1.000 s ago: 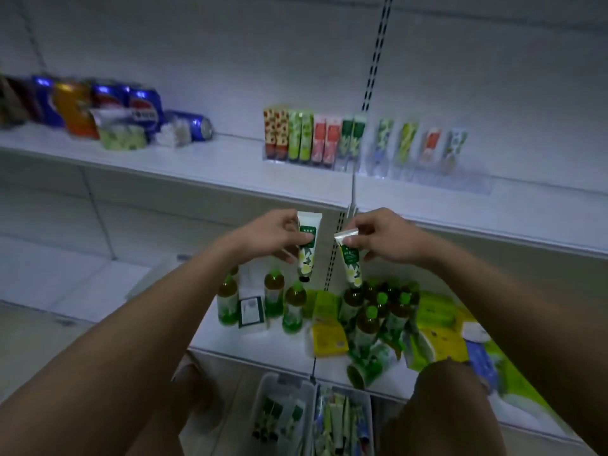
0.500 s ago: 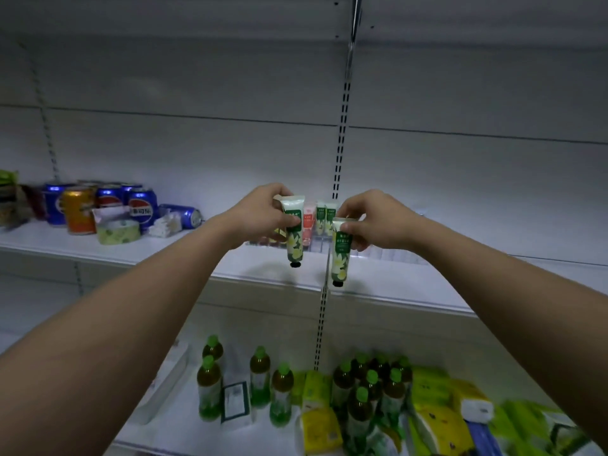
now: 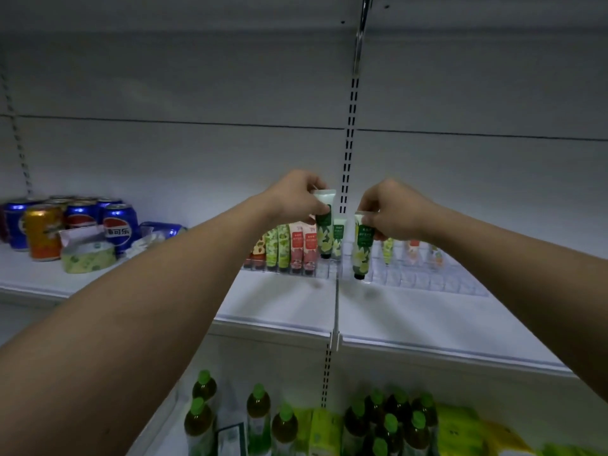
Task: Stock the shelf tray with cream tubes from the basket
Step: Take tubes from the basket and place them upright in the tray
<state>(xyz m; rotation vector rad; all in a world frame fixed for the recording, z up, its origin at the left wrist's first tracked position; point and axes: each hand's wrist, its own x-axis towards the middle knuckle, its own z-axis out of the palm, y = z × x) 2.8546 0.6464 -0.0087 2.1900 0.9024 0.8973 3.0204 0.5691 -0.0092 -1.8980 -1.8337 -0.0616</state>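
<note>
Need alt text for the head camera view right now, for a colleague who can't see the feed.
Two hands each pinch a green-and-white cream tube by its crimped end, cap down, over a clear shelf tray: left hand with its tube, right hand with its tube. Colourful tubes already stand in the tray; soda cans sit far left.

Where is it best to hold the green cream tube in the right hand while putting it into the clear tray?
Grip the flat crimped end at the top, from above, as the right hand does now. The green cream tube hangs cap-down over the clear tray, so a top pinch probably keeps the fingers out of the narrow slots while the cap goes in first.
</note>
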